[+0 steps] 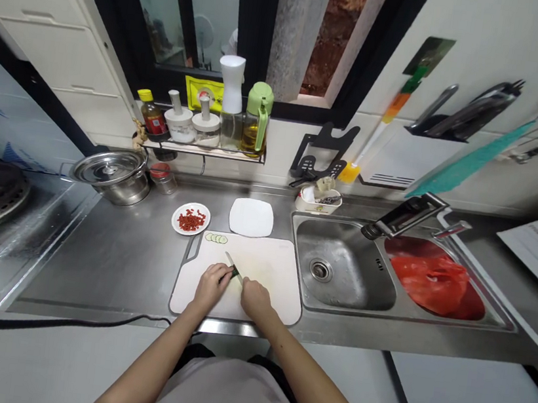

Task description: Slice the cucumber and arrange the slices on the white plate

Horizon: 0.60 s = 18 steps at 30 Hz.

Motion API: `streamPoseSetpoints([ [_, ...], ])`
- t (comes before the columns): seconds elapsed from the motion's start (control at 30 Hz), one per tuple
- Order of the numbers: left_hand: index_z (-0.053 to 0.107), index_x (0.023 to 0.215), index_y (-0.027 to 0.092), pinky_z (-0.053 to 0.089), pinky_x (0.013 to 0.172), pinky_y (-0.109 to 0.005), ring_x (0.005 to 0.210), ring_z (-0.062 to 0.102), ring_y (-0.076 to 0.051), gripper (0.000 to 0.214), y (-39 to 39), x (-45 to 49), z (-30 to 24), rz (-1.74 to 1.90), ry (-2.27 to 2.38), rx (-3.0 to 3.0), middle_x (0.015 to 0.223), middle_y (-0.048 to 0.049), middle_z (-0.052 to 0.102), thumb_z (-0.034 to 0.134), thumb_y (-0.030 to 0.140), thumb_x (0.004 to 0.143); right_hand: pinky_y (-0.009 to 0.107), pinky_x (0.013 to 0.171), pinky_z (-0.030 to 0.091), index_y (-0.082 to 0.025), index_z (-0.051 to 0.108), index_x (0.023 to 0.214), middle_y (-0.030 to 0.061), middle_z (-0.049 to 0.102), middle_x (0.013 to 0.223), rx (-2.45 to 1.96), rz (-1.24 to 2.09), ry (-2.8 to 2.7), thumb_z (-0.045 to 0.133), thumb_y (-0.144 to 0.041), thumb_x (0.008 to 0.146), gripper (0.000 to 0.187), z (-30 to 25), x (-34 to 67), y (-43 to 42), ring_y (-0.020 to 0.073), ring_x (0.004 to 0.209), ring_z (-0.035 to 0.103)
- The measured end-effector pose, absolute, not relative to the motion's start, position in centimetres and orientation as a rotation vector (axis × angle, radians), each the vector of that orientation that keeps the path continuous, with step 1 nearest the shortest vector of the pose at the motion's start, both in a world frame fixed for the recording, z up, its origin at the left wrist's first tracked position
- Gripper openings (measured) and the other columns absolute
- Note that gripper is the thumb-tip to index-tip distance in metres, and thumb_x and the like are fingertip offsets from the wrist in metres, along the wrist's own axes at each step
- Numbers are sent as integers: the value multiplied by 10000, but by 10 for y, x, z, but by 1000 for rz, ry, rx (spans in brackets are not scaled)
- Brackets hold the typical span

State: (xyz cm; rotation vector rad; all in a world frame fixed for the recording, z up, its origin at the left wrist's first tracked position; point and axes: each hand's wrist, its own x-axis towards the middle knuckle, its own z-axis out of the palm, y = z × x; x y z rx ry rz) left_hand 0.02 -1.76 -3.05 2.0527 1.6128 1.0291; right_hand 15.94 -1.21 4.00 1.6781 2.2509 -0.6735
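My right hand [255,297] is closed round a kitchen knife [228,258], whose blade points up and left over the white cutting board [283,276]. My left hand [212,284] is closed on a small dark-green cucumber piece [235,271] beside the blade. Fingers hide most of that piece and the knife's handle. A short row of pale cucumber slices [216,238] lies overlapping at the board's upper left. Just behind the board are a white plate [251,218] with nothing on it and a round plate [175,221] holding chopped red bits.
To the right is a steel sink [342,284] with a tap [406,216] and a red plastic bag [431,282]. A lidded steel pot [126,189] and a red-lidded jar [163,180] stand at back left. Seasoning bottles line a wall rack [181,148].
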Motion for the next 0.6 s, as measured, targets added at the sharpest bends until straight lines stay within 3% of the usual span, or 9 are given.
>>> streamPoseSetpoints([
  [0.3,676,964,212,497,843,-341,915,614,-183,199,-18,3,-23,991,1647,2038,947,-57,673,490,247,903,294,732,437,-127,571,1072,151,668,989,1739,-759,2206,348,-114,880,295,46,178,-21,223,932,638],
  [0.6,665,1010,222,495,870,-352,922,620,-188,211,-19,3,-22,1012,1680,1930,958,-57,675,495,249,888,288,693,414,-148,560,1078,132,676,934,1787,-622,2242,332,-142,914,281,64,189,-13,224,879,649],
])
